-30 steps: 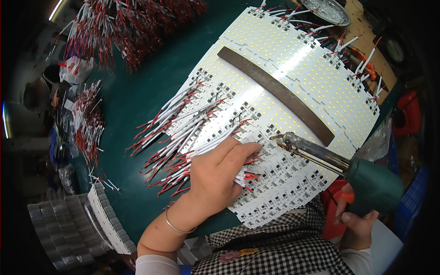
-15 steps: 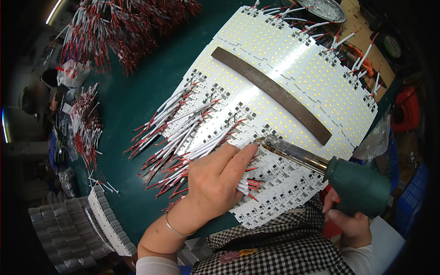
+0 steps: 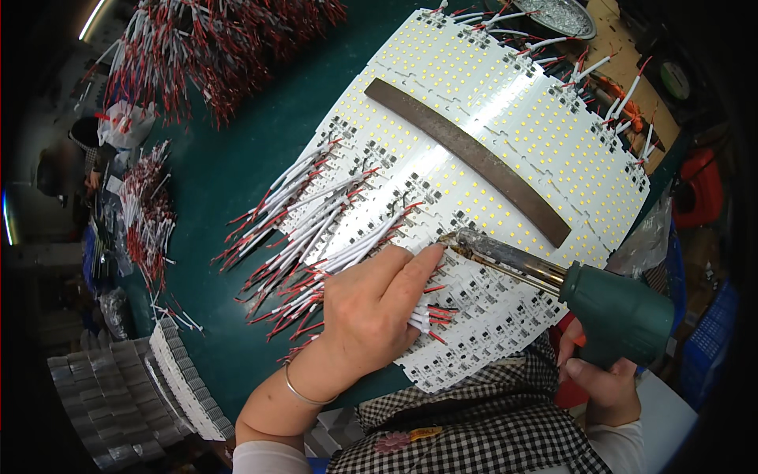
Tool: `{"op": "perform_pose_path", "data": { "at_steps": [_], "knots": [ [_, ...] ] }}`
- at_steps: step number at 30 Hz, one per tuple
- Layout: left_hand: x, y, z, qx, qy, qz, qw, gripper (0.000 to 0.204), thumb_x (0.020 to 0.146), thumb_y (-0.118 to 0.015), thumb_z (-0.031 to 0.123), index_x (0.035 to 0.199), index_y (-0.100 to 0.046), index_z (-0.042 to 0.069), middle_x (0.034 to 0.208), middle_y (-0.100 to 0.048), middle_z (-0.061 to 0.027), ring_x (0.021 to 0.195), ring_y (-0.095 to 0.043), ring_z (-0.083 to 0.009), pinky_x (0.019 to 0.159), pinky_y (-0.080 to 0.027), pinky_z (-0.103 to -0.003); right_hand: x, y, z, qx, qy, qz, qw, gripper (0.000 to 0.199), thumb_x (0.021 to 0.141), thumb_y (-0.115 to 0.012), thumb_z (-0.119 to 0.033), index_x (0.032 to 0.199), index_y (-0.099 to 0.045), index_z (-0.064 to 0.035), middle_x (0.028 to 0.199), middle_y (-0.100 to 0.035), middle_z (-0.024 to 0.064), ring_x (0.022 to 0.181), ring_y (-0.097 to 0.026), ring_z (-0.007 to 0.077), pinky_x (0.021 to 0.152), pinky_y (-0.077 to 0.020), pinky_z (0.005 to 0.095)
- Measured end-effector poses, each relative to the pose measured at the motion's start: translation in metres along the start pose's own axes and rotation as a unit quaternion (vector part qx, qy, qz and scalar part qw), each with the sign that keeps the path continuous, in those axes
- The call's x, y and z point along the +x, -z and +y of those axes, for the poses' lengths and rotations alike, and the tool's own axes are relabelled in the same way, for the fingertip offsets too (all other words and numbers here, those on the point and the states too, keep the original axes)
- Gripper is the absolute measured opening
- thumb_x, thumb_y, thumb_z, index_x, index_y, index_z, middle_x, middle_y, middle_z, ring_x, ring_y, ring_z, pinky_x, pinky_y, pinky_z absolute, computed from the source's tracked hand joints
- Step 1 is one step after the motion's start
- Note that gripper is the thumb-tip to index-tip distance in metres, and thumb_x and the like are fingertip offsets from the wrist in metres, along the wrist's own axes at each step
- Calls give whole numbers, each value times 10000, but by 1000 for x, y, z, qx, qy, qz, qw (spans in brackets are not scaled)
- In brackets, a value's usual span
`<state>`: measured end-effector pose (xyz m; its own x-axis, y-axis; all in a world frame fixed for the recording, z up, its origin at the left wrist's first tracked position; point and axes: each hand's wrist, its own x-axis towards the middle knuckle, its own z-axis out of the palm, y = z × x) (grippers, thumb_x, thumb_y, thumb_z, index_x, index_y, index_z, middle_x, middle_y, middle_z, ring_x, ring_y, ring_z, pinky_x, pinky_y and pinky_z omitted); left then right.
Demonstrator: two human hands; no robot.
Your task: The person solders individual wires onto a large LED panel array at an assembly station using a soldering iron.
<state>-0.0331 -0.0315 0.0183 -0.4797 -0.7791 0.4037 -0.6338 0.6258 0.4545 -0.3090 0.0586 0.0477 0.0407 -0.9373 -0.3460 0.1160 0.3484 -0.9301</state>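
Note:
A large white panel of LED circuit boards (image 3: 505,134) lies on the green table (image 3: 213,182). My left hand (image 3: 371,312) presses down on a white wire with red ends (image 3: 426,316) at the panel's near edge, index finger stretched toward the tip of a soldering gun. My right hand (image 3: 604,383) grips the green soldering gun (image 3: 616,312) by its handle; its dark metal tip (image 3: 458,237) touches the board just beyond my fingertip. Several white and red wires (image 3: 300,229) fan out from the panel's left edge.
A long brown metal bar (image 3: 466,158) lies across the panel. A heap of red and white wires (image 3: 205,47) fills the far left of the table, and a smaller bunch (image 3: 146,213) lies at the left edge. Stacked boards (image 3: 174,379) sit at lower left. A red object (image 3: 699,189) is at the right.
The soldering gun has moved left and its tip has come down onto the board beside my left index finger. My left hand has stayed in place on the wires.

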Motion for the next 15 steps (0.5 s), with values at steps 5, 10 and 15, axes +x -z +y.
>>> {"op": "perform_pose_path", "data": {
  "at_steps": [5, 10, 15],
  "knots": [
    [0, 0, 0, -1, 0, 1, 1000, 649, 472, -667, -32, 1118, -622, 3, 781, -557, -78, 566, -543, -215, 467, -424, -324, -1, 5, -2, -11, 10, -12, 1000, 587, 665, -727, -68, 1180, -473, 54, 845, -575, 159, 547, -575, 177, 436, -487, 254],
    [0, 0, 0, -1, 5, 1, 1000, 634, 473, -669, -29, 1105, -632, 4, 795, -567, -77, 573, -552, -209, 470, -429, -318, 0, -6, -22, 60, -18, 30, 998, 542, 727, -662, -7, 1231, -482, 72, 862, -602, 139, 676, -573, 158, 578, -490, 264],
    [0, 1, 0, 4, 3, 1, 1000, 619, 483, -665, -30, 1100, -634, 3, 792, -567, -76, 569, -551, -209, 468, -429, -316, -7, -3, -26, 59, -50, 51, 996, 584, 709, -685, -23, 1245, -478, 77, 887, -598, 152, 666, -569, 154, 566, -477, 254]
  ]
}}
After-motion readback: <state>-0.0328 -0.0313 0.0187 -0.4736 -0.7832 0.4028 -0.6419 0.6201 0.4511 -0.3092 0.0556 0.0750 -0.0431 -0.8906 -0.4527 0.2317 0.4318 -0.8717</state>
